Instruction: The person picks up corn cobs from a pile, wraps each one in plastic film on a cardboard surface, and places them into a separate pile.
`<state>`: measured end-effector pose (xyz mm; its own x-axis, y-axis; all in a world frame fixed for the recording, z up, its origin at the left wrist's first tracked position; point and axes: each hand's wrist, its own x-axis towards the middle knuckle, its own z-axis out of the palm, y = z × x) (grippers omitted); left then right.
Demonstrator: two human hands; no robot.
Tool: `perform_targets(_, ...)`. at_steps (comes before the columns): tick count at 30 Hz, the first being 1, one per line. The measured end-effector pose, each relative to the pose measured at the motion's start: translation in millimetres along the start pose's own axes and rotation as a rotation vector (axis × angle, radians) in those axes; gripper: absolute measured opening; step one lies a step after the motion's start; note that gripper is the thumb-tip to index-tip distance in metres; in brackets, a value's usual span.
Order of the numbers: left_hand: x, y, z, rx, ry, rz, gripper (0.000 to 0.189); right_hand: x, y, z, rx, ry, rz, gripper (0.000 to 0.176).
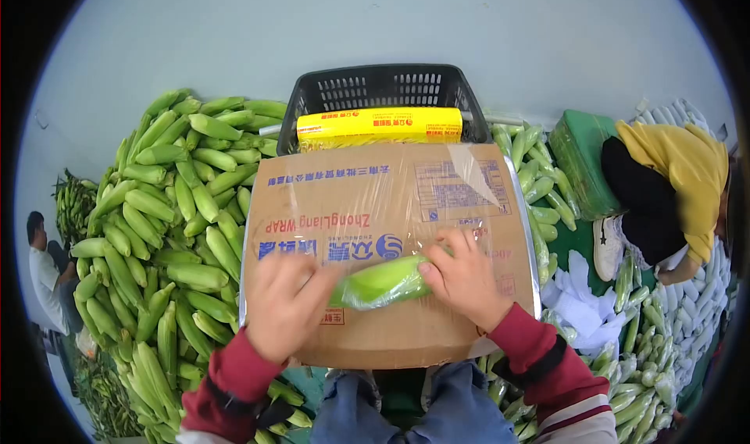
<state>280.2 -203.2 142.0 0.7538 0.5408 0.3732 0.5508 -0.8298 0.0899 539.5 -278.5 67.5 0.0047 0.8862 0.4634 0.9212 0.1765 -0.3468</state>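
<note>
An ear of corn in green husk, covered in clear film point(384, 282), lies sideways over the front part of a printed cardboard box point(328, 202). At its right end is my right hand point(467, 278), with thumb and fingers closed on the corn. My left hand point(287, 299) is beside the corn's left end, its fingers curled together and blurred; what they hold, if anything, is too small to tell. Behind the box, a yellow roll of wrap point(380, 124) lies across a black plastic basket point(379, 77).
Unwrapped corn point(172, 210) is heaped on the left, wrapped corn point(641, 366) on the right. A person in yellow point(680, 171) bends beside a green block point(582, 159). Another person point(48, 272) sits far left. White gloves or cloths point(582, 307) lie at right.
</note>
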Motion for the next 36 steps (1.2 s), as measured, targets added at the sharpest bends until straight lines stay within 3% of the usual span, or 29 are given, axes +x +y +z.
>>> perform_targets(1,25.3,-3.1,9.2,-0.081,-0.136,-0.018,0.015,2.5,1.7,4.3,-0.02,0.001,-0.035,0.021)
perform_targets(4,73.8,-6.7,56.5,0.088,-0.764,-0.244,0.013,7.9,5.2,4.3,-0.074,-0.039,-0.026,0.025)
perform_targets(6,69.1,4.0,34.8,-0.097,-0.833,-0.244,0.025,15.6,6.8,-0.5,-0.06,-0.141,0.089,0.032)
perform_targets(7,60.0,10.6,22.2,-0.191,-0.871,-0.257,0.031,17.5,1.2,-7.4,-0.066,-0.313,0.137,0.033)
perform_targets(9,-7.6,28.6,29.6,-0.48,-0.438,-0.048,0.051,10.1,-19.6,-29.6,-0.068,-0.683,0.232,0.035)
perform_targets(10,-13.4,37.8,30.2,-0.339,-0.397,-0.044,0.055,1.8,-23.7,-29.4,0.028,-0.678,0.187,0.047)
perform_targets(12,-21.7,62.3,33.0,-0.066,-0.325,-0.042,0.065,3.0,-23.1,-26.7,0.084,-0.577,0.213,0.044)
perform_targets(14,-2.6,44.5,50.9,-0.072,-0.307,-0.101,0.067,13.7,-23.0,-26.0,0.046,-0.421,0.164,0.039)
perform_targets(17,49.4,-5.3,95.0,-0.01,-0.195,-0.128,0.07,37.4,-11.4,-16.3,0.033,0.041,-0.416,0.039)
perform_targets(19,92.8,-32.5,95.4,0.107,-0.12,-0.057,0.074,43.1,1.2,-4.7,-0.089,0.004,-0.445,0.044)
perform_targets(21,122.0,-59.1,103.5,-0.044,-0.444,0.045,0.078,62.4,11.7,8.5,-0.137,-0.127,-0.434,0.049)
perform_targets(23,145.6,-66.8,124.3,0.051,-0.701,0.01,0.085,81.0,18.3,22.4,-0.103,-0.379,-0.339,0.053)
perform_targets(26,162.3,-55.3,116.7,0.064,-0.843,-0.052,0.068,85.0,-5.1,1.1,-0.124,-0.623,-0.256,0.053)
perform_targets(29,155.6,-55.4,107.3,0.04,-0.772,0.011,0.064,52.0,-26.7,-14.9,-0.022,-0.636,-0.347,0.05)
perform_targets(31,155.8,-55.7,102.2,0.022,-0.788,-0.003,0.064,35.2,-40.6,-42.6,0.073,-0.868,-0.322,0.057)
perform_targets(33,153.6,-57.0,102.6,-0.009,-0.753,-0.014,0.065,10.3,-36.7,-54.0,0.242,-1.234,-0.327,0.059)
perform_targets(35,143.7,-65.8,104.5,-0.047,-0.652,-0.047,0.066,-25.1,-32.4,-66.1,0.362,-1.401,-0.181,0.063)
perform_targets(36,137.5,-70.3,96.3,-0.215,-0.621,-0.061,0.059,-47.2,-27.2,-74.3,0.509,-1.341,0.032,0.064)
